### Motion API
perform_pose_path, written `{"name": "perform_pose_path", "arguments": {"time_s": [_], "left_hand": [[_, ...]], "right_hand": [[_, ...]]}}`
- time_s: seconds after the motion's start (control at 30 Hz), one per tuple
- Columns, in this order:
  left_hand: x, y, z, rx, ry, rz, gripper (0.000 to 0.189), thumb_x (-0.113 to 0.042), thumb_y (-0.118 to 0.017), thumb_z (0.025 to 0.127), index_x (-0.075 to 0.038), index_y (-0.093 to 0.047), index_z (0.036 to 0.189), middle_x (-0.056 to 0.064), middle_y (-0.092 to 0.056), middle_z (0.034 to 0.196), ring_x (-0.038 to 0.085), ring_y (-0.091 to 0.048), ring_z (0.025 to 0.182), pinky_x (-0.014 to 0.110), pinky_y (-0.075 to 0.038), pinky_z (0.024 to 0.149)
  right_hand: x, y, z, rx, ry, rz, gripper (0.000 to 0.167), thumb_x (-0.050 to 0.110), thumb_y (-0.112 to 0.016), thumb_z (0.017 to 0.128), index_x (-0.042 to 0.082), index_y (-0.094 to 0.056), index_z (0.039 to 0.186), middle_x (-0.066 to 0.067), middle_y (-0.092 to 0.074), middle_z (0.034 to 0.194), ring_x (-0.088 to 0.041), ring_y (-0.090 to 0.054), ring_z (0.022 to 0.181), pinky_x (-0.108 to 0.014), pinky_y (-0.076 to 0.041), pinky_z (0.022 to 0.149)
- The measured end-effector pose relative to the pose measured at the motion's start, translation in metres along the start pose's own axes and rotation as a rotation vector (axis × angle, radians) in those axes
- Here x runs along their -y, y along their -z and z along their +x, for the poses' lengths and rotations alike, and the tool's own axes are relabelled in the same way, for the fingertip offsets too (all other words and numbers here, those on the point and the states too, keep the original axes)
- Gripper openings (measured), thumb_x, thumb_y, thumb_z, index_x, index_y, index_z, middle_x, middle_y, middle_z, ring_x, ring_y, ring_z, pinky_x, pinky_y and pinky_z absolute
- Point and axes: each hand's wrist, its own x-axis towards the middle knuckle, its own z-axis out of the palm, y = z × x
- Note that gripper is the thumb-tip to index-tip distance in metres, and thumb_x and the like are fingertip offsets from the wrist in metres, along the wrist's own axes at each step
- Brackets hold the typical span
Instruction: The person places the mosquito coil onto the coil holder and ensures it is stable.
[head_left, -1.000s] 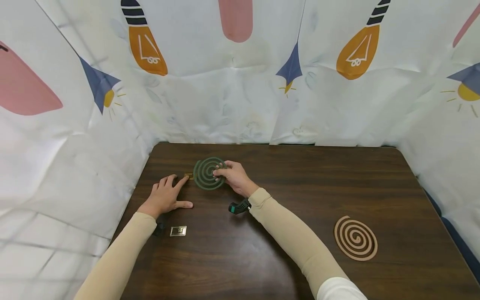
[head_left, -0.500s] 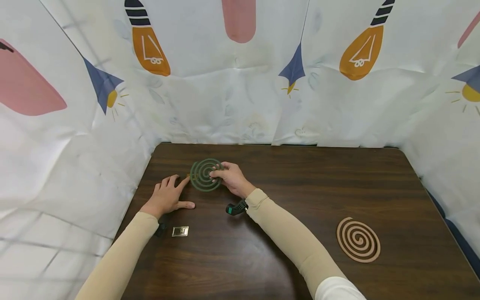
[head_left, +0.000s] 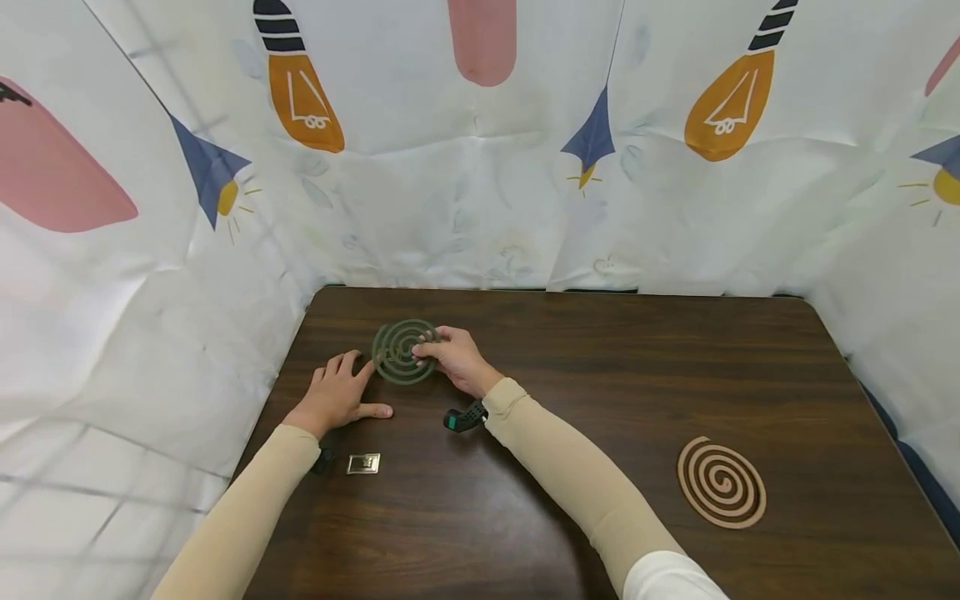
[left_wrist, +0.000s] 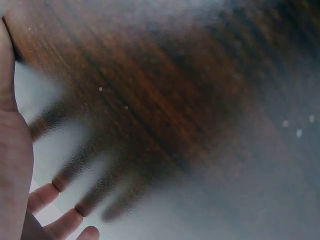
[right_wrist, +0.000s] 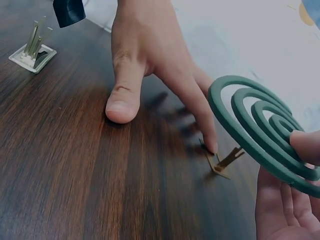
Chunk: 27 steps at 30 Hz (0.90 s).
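Observation:
My right hand (head_left: 461,362) pinches a green mosquito coil (right_wrist: 260,161) between thumb and fingers, holding it tilted above the table. Below the coil stands a small gold-coloured metal coil stand (right_wrist: 230,159) with upright prongs. The coil appears apart from the prongs in the right wrist view. My left hand (head_left: 333,396) rests on the table with fingers spread, its index fingertip at the edge of the gold stand's base. In the head view the coil largely covers that stand. The left wrist view shows the left hand and its blurred reflection on the tabletop.
A second metal coil stand (head_left: 363,464), silvery with raised prongs, sits nearer the front, below the left hand. On the right part of the dark wooden table (head_left: 585,392) lies a brown mosquito coil (head_left: 724,485). Patterned white cloth (head_left: 465,208) hangs behind and beside the table.
My right hand has carried the green coil left, over the gold stand, which it now covers in the head view. The left hand keeps its place; the head view has shifted slightly.

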Motion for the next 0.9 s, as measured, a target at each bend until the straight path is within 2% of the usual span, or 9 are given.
{"name": "perform_pose_path", "arguments": {"time_s": [0.17,0.33,0.57,0.67,0.9], "left_hand": [[0.001,-0.001,-0.001,0.008,0.006,0.008,0.106,-0.078,-0.061,0.084,0.0,-0.043,0.154,0.035,-0.026,0.155,0.059,-0.025,0.14,0.075,-0.027,0.105],[0.001,0.0,-0.001,-0.017,0.002,-0.005,0.105,-0.076,-0.062,0.085,-0.003,-0.04,0.157,0.035,-0.026,0.155,0.059,-0.025,0.141,0.075,-0.027,0.104],[0.001,-0.003,-0.001,-0.018,-0.006,0.001,0.104,-0.075,-0.062,0.086,-0.005,-0.038,0.158,0.036,-0.026,0.156,0.058,-0.024,0.141,0.075,-0.028,0.104],[0.0,-0.003,-0.001,-0.013,0.0,0.005,0.104,-0.075,-0.062,0.086,-0.004,-0.038,0.158,0.036,-0.024,0.156,0.058,-0.024,0.141,0.074,-0.029,0.103],[0.002,-0.002,-0.002,-0.031,-0.004,-0.008,0.106,-0.074,-0.064,0.086,-0.006,-0.032,0.161,0.036,-0.022,0.157,0.059,-0.025,0.14,0.075,-0.029,0.102]], "right_hand": [[-0.001,-0.004,0.004,-0.001,-0.022,-0.003,0.026,-0.004,-0.073,0.093,-0.01,-0.061,0.115,-0.007,-0.066,0.103,-0.019,-0.069,0.082,-0.032,-0.059,0.076],[-0.001,-0.006,0.007,-0.017,-0.013,-0.011,0.03,-0.003,-0.073,0.092,-0.012,-0.061,0.119,-0.009,-0.066,0.105,-0.021,-0.07,0.083,-0.031,-0.059,0.075],[-0.007,-0.012,0.012,-0.029,-0.031,-0.009,0.025,-0.004,-0.073,0.092,-0.008,-0.063,0.115,-0.012,-0.067,0.107,-0.021,-0.07,0.083,-0.032,-0.059,0.076],[-0.009,-0.014,0.014,-0.024,-0.03,-0.008,0.026,-0.004,-0.073,0.093,-0.009,-0.063,0.116,-0.009,-0.067,0.105,-0.019,-0.069,0.081,-0.033,-0.059,0.077],[-0.008,-0.023,0.02,-0.036,-0.046,-0.028,0.035,-0.001,-0.074,0.092,-0.004,-0.062,0.125,-0.015,-0.067,0.114,-0.02,-0.07,0.081,-0.034,-0.059,0.079]]}}
